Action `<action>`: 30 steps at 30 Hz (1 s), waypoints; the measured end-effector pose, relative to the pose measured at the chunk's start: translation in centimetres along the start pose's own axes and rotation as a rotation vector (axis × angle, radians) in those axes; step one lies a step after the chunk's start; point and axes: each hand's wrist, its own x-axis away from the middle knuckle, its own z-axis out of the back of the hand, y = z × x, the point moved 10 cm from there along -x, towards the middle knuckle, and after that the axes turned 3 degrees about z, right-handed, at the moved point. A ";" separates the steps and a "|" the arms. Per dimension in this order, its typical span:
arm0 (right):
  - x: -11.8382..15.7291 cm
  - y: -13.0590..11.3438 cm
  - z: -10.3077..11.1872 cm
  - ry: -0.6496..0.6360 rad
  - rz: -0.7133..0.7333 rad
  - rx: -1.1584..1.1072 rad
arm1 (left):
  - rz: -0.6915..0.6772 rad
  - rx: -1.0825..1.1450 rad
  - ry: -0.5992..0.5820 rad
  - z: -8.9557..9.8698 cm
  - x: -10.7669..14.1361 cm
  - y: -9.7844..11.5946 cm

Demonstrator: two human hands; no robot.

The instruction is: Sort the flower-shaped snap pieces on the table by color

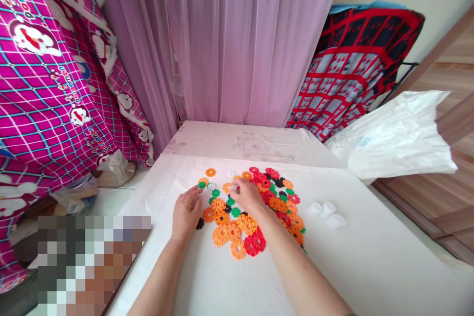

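Observation:
Notched plastic flower discs in orange, red, green, black and white lie in a loose pile on the white-covered table (148, 252). My left hand (187, 210) rests at the pile's left edge, fingers loosely bent and apart, tips beside a green disc (202, 184). A white disc (211, 186) lies just right of it. Reaching over the pile's middle, my right hand (249, 194) has its fingers drawn together; what is between them is too small to make out. Red discs (255, 244) and orange discs (238, 248) overlap at the near side. A single orange disc (211, 172) lies apart at the far left.
Some whitish, translucent pieces (328, 213) lie right of the pile. A white plastic bag (400, 133) sits at the table's right edge. Behind hangs a purple curtain (237, 44); pink patterned cloth (55, 74) is on the left, red-and-black cloth (344, 69) on the right.

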 end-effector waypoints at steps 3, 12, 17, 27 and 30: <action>2.7 1.5 1.9 0.195 0.024 -0.235 | 0.006 -0.011 -0.015 -0.2 0.0 -0.1; 13.6 15.1 11.4 0.618 -0.272 -0.335 | -0.006 -0.048 -0.051 -0.5 -0.1 -0.3; 17.2 23.0 15.6 0.806 -0.471 -0.278 | 0.004 -0.057 -0.073 -0.8 -0.2 -0.7; 14.7 21.4 14.4 0.636 -0.321 -0.028 | -0.053 -0.105 -0.056 -0.6 -0.3 -0.7; 13.6 19.9 13.9 0.569 -0.285 0.097 | -0.051 -0.106 -0.066 -0.7 -0.3 -0.8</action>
